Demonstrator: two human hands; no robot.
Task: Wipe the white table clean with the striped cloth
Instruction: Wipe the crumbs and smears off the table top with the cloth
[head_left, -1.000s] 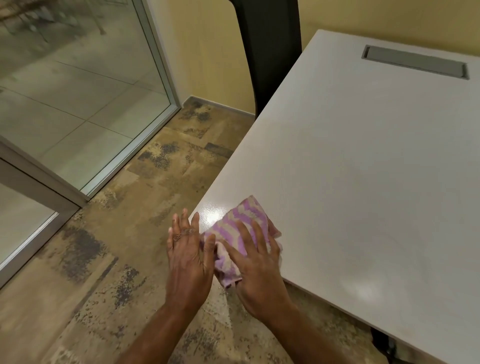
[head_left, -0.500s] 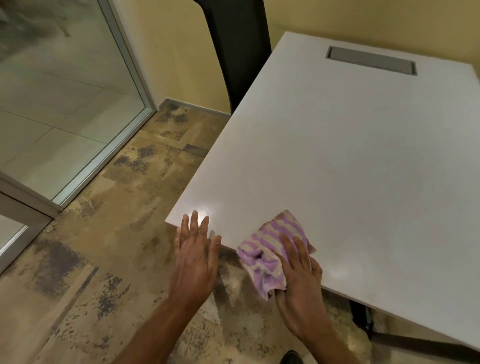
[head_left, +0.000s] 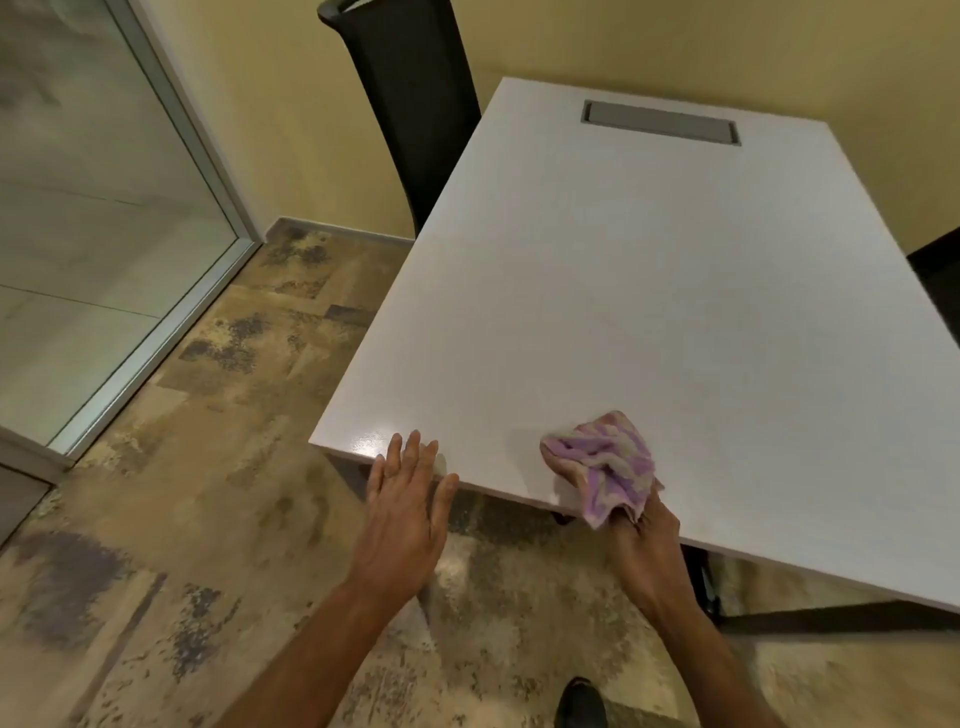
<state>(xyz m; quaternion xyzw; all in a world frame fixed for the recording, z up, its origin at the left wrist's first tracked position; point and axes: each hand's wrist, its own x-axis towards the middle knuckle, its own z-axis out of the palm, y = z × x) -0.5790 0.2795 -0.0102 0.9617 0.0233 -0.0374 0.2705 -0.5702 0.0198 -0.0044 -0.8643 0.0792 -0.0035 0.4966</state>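
Note:
The white table (head_left: 649, 312) fills the right half of the view, its near edge running in front of me. A purple and cream striped cloth (head_left: 605, 462) lies bunched on the near edge, partly hanging over it. My right hand (head_left: 647, 545) grips the cloth from below and behind, its fingers hidden under the fabric. My left hand (head_left: 405, 499) is flat with fingers spread, fingertips touching the table's near left corner, well apart from the cloth.
A grey cable hatch (head_left: 660, 122) is set into the table's far end. A black chair back (head_left: 410, 98) stands at the far left side, against the yellow wall. A glass door (head_left: 104, 208) is to the left, over mottled brown flooring.
My right hand has slid the cloth to the right along the near edge, away from my left hand. The cloth has bunched up. My left hand stays at the corner.

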